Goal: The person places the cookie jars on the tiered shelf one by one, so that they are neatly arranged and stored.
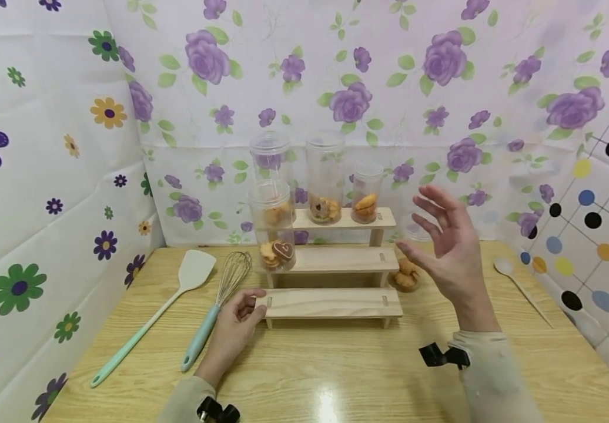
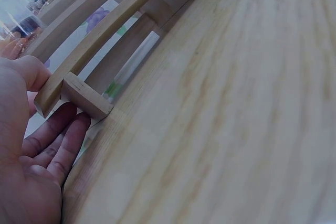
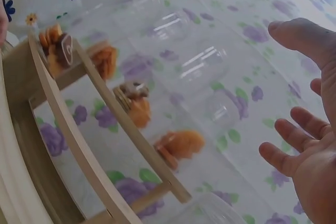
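Note:
My left hand (image 1: 234,322) holds the left end of the lowest step of a three-step wooden stand (image 1: 331,301). In the left wrist view its thumb lies over the step's end, with fingers (image 2: 68,145) beneath, by the leg. My right hand (image 1: 454,252) is raised right of the stand, fingers spread, holding nothing. A clear jar of cookies (image 1: 271,214) stands at the left of the middle step. On the top step are a tall jar (image 1: 268,147), partly hidden, another tall jar (image 1: 325,170) and a shorter jar (image 1: 367,191), all with cookies low inside.
Right of the stand, a cookie jar (image 1: 406,276) stands on the table, partly behind my right hand. A spatula (image 1: 197,270) and a whisk (image 1: 204,338) lie at left, a white spoon (image 1: 521,288) at right. Flowered cloth (image 1: 283,35) hangs behind the table.

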Demonstrator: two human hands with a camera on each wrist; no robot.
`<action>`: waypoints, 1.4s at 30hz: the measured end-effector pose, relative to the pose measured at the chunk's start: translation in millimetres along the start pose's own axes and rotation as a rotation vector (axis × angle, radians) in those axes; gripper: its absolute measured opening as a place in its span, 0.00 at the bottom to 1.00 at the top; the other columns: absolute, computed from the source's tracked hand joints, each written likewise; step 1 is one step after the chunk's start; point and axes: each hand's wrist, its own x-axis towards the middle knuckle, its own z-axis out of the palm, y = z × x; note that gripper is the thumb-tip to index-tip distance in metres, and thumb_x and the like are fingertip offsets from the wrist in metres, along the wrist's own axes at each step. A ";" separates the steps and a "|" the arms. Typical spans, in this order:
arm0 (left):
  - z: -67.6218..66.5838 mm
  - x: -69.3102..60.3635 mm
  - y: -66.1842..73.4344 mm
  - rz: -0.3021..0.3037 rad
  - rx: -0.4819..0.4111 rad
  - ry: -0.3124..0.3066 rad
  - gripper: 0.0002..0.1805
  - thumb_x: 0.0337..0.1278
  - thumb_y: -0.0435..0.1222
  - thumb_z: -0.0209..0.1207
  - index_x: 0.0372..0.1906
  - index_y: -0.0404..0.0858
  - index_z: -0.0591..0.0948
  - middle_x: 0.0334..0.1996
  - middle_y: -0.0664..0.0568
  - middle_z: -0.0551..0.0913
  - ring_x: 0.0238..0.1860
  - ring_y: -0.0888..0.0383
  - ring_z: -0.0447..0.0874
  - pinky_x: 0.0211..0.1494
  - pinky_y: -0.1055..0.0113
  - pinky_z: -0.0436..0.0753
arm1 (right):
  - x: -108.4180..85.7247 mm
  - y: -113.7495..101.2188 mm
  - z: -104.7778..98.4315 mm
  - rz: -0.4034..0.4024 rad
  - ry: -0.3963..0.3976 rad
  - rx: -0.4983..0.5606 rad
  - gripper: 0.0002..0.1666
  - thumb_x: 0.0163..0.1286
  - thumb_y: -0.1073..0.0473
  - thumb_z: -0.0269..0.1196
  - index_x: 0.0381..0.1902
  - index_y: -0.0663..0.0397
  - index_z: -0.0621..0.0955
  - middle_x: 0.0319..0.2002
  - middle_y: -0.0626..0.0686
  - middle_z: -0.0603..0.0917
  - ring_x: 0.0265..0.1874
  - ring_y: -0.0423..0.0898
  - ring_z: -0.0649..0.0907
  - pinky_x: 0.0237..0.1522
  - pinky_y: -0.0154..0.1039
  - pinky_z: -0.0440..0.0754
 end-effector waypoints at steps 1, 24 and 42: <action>0.0 0.2 0.1 0.001 0.001 0.000 0.14 0.80 0.35 0.68 0.64 0.42 0.86 0.48 0.42 0.83 0.44 0.53 0.83 0.46 0.70 0.83 | 0.0 0.3 -3.5 0.003 0.005 -0.008 0.59 0.55 0.92 0.70 0.83 0.68 0.66 0.81 0.67 0.68 0.79 0.65 0.70 0.79 0.46 0.73; -0.4 0.9 0.1 0.000 0.014 0.005 0.14 0.80 0.35 0.68 0.63 0.42 0.86 0.48 0.42 0.81 0.43 0.54 0.81 0.45 0.70 0.81 | -33.5 67.3 -69.8 0.392 0.125 -0.177 0.65 0.68 0.75 0.77 0.90 0.34 0.58 0.85 0.56 0.60 0.83 0.59 0.63 0.75 0.36 0.73; -0.9 0.3 -0.5 -0.008 0.023 0.006 0.14 0.79 0.35 0.68 0.63 0.43 0.86 0.48 0.42 0.81 0.42 0.54 0.81 0.45 0.70 0.81 | -81.2 128.9 -70.4 0.547 0.126 -0.208 0.55 0.74 0.65 0.77 0.89 0.50 0.59 0.80 0.61 0.67 0.79 0.63 0.70 0.70 0.33 0.79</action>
